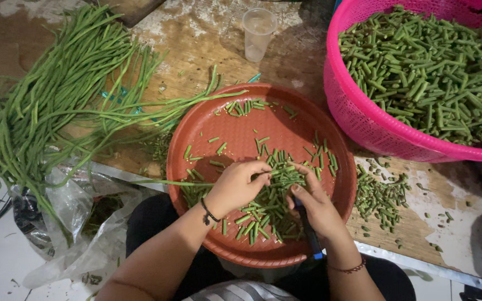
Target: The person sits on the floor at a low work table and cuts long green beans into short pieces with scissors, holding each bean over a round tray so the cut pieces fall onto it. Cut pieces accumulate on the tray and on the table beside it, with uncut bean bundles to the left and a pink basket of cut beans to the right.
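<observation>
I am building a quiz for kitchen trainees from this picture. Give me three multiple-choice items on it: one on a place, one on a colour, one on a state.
1. Where do the uncut long beans lie?
A. In the basket
B. On the table left of the tray
C. In the cup

2. What colour is the basket?
A. Pink
B. Blue
C. White

3. What is the state of the clear plastic cup?
A. Lying on its side
B. Upright and full of cut beans
C. Upright with no beans in it

Answers: 1 B, the long beans spread over the table left of the tray. 2 A, the basket of cut pieces is pink. 3 C, the plastic cup stands upright, with no beans inside.
</observation>
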